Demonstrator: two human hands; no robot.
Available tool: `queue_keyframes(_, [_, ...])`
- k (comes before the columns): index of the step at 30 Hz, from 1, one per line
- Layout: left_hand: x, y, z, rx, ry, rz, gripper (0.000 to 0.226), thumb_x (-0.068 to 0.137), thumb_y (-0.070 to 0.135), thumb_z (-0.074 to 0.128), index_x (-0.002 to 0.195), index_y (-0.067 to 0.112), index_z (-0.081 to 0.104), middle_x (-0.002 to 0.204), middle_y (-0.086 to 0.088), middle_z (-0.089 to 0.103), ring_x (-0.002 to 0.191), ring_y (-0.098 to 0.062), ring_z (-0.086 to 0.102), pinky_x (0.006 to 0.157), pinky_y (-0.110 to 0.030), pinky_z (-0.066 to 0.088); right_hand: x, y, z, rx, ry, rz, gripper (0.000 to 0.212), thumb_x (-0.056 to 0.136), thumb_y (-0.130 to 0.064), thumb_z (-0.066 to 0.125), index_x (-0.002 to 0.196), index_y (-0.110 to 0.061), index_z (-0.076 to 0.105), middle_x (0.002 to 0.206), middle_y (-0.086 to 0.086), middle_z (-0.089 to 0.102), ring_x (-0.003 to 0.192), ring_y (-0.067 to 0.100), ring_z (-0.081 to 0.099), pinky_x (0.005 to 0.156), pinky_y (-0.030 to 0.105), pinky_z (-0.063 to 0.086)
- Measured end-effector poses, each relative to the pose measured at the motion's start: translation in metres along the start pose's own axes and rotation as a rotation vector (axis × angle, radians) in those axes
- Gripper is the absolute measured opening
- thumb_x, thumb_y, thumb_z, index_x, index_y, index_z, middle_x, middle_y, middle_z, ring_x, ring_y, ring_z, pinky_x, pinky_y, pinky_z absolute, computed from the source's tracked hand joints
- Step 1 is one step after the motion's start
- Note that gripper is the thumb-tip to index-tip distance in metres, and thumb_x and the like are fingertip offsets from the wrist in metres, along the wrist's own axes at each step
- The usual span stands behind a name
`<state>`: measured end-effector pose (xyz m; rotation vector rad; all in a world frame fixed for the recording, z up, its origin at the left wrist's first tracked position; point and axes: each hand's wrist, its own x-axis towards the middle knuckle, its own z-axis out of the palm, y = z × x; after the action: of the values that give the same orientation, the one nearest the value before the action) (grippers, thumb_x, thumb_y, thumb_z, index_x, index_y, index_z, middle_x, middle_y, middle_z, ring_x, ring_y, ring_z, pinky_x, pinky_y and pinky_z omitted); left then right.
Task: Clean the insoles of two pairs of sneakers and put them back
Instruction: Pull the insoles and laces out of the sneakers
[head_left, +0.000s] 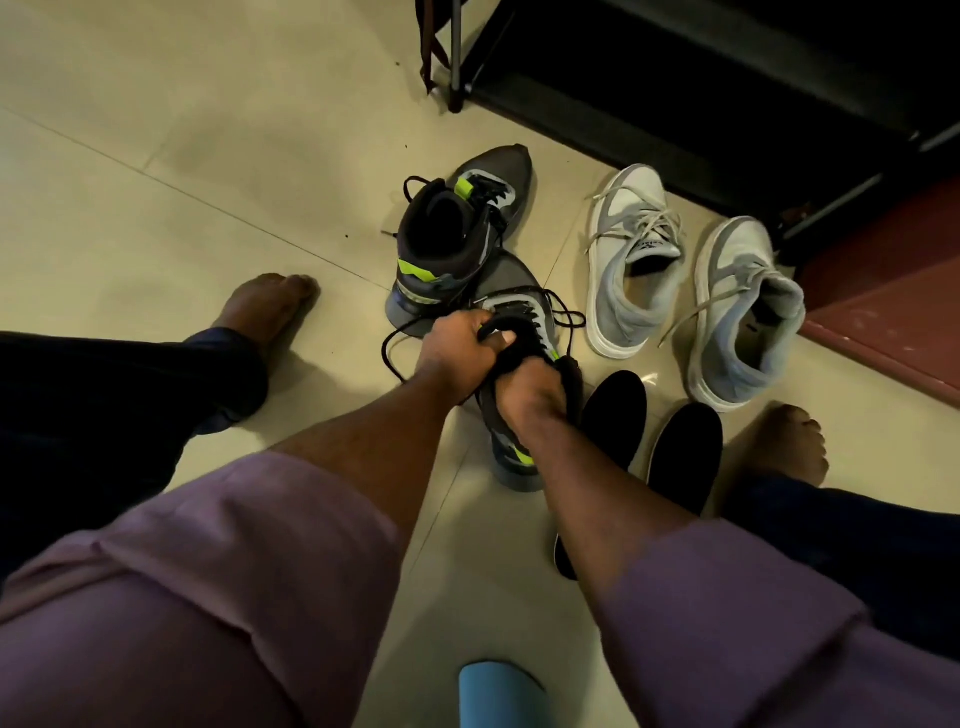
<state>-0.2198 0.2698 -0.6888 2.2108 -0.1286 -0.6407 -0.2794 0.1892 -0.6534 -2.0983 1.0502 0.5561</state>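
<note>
The near dark grey sneaker (511, 457) with neon-green accents stands on the floor between my knees. My left hand (460, 345) grips its black tongue and pulls it up. My right hand (530, 397) reaches down into the shoe's opening, and its fingers are hidden inside. The matching dark sneaker (457, 228) stands just beyond, touching the near one. Two black insoles (615, 410) (685, 457) lie flat on the floor right of the near sneaker. A pair of light grey sneakers (631, 270) (743, 317) with loose laces sits further right.
A black metal rack (675, 78) stands at the top right on the pale tiled floor (208, 156). A red-brown step (893, 291) lies at the right edge. My bare feet (265, 306) (789, 441) flank the shoes. A blue object (498, 691) sits at the bottom edge.
</note>
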Motion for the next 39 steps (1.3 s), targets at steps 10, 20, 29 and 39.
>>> queue_keyframes(10, [-0.002, 0.005, -0.013, 0.024, -0.054, -0.036, 0.009, 0.092, 0.031, 0.063, 0.098, 0.025, 0.066, 0.087, 0.002, 0.068, 0.087, -0.018, 0.064, 0.071, -0.028, 0.049, -0.029, 0.004, -0.024, 0.779, 0.143, -0.204, 0.025, 0.079, -0.019, 0.066, 0.055, -0.018, 0.058, 0.052, -0.003, 0.055, 0.055, 0.016, 0.054, 0.056, 0.039, 0.055])
queue_keyframes(20, [-0.044, 0.034, -0.001, -0.205, 0.043, -0.206, 0.054, 0.079, 0.036, 0.076, 0.129, 0.027, 0.057, 0.113, 0.007, 0.064, 0.105, -0.017, 0.060, 0.099, -0.035, 0.049, -0.072, -0.035, -0.145, 1.357, 0.261, -0.370, 0.027, 0.090, -0.017, 0.061, 0.064, -0.017, 0.054, 0.063, 0.002, 0.057, 0.055, 0.013, 0.053, 0.049, 0.022, 0.036])
queue_keyframes(29, [-0.052, 0.032, 0.019, 0.041, 0.087, -0.097, 0.043, 0.093, 0.014, 0.052, 0.134, 0.027, 0.049, 0.116, -0.012, 0.067, 0.106, -0.037, 0.062, 0.088, -0.038, 0.050, -0.002, 0.049, -0.083, 0.621, 0.105, -0.104, 0.046, 0.087, -0.049, 0.045, 0.112, -0.014, 0.062, 0.117, 0.009, 0.065, 0.111, 0.029, 0.059, 0.101, 0.046, 0.044])
queue_keyframes(39, [0.034, 0.070, 0.007, 0.149, 0.154, 0.051, 0.031, 0.095, 0.020, 0.052, 0.126, 0.024, 0.052, 0.111, -0.014, 0.067, 0.105, -0.039, 0.063, 0.091, -0.047, 0.053, 0.047, 0.027, -0.047, 1.157, -0.012, 0.016, 0.021, 0.100, -0.035, 0.042, 0.112, -0.030, 0.059, 0.118, 0.002, 0.065, 0.107, 0.022, 0.063, 0.097, 0.046, 0.049])
